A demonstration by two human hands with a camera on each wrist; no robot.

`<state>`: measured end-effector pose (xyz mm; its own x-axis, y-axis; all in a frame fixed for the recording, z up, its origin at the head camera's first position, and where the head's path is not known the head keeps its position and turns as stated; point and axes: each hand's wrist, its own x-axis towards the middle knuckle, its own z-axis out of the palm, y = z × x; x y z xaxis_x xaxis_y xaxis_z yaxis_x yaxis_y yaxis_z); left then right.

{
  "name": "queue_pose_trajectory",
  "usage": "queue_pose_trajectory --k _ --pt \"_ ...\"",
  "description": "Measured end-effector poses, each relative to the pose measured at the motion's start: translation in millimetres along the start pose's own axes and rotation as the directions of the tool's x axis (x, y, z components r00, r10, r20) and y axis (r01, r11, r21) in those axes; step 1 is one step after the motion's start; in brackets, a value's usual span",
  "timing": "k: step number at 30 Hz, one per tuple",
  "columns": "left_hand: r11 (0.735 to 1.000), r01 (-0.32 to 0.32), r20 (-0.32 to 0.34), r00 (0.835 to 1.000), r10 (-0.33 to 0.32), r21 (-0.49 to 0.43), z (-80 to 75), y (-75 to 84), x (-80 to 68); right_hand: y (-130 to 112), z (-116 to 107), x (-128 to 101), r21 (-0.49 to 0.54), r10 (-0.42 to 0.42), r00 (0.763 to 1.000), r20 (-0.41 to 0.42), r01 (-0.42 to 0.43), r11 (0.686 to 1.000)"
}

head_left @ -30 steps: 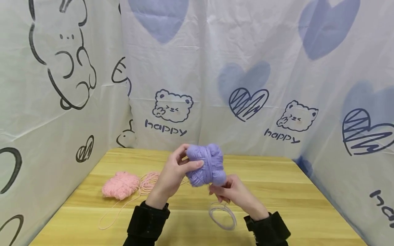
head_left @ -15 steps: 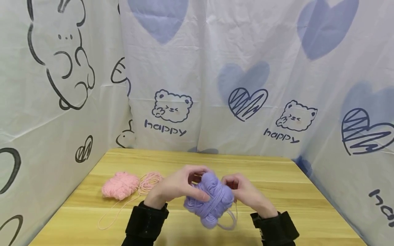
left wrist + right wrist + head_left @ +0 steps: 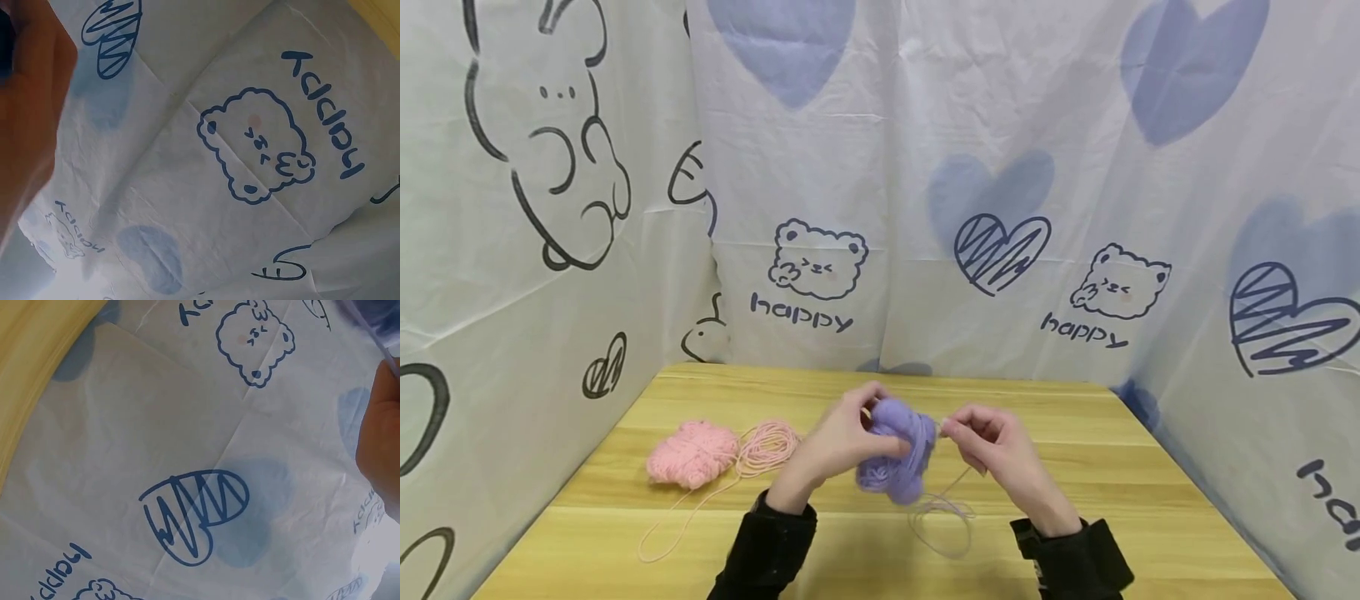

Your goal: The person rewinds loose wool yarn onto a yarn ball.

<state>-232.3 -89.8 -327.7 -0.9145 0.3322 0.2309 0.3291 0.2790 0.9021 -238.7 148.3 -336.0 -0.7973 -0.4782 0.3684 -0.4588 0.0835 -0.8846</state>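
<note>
A purple ball of yarn [image 3: 895, 454] is held over the table by my left hand [image 3: 842, 437], thumb across its near face and fingers behind it. Just to its right, my right hand [image 3: 1000, 446] pinches a strand of the purple yarn [image 3: 369, 328] between thumb and fingertips. Below the hands, loose loops of the yarn [image 3: 942, 550] lie on the table, a strand rising from them toward the right hand. In the left wrist view only part of the left hand [image 3: 31, 106] shows. The right wrist view catches the right hand [image 3: 381, 437] at its right edge.
On the left of the wooden table [image 3: 1112, 500] lies a pink ball of yarn [image 3: 692, 454], beside a loose pink coil [image 3: 767, 446]. A pink strand loops toward the front. White printed cloth [image 3: 910, 317] hangs behind the table and along both sides.
The purple ball has been turned in my left hand and lowered, then lifted slightly. My right hand has moved up and right, away from the ball's underside. The pink yarn has stayed put.
</note>
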Motion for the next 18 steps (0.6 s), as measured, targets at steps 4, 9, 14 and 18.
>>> queue_pose_trajectory --k 4,9,14,18 --pt "0.99 0.04 -0.21 0.975 -0.068 -0.135 0.5 -1.6 3.8 -2.5 3.9 -0.6 -0.021 -0.042 0.998 0.054 0.043 0.999" --pt "0.942 0.002 -0.297 0.949 -0.108 -0.336 -2.6 -0.7 5.8 -2.0 8.9 0.2 -0.054 -0.021 0.99 0.141 0.029 0.998" --pt "0.889 -0.072 -0.265 0.963 -0.057 -0.453 -5.8 1.3 6.0 5.1 14.2 4.0 -0.05 0.059 0.983 0.172 -0.051 0.997" --pt "0.872 -0.097 -0.121 0.992 0.043 -0.479 -8.2 1.4 4.2 14.5 14.3 6.6 0.0 0.02 0.984 0.178 -0.02 1.0"
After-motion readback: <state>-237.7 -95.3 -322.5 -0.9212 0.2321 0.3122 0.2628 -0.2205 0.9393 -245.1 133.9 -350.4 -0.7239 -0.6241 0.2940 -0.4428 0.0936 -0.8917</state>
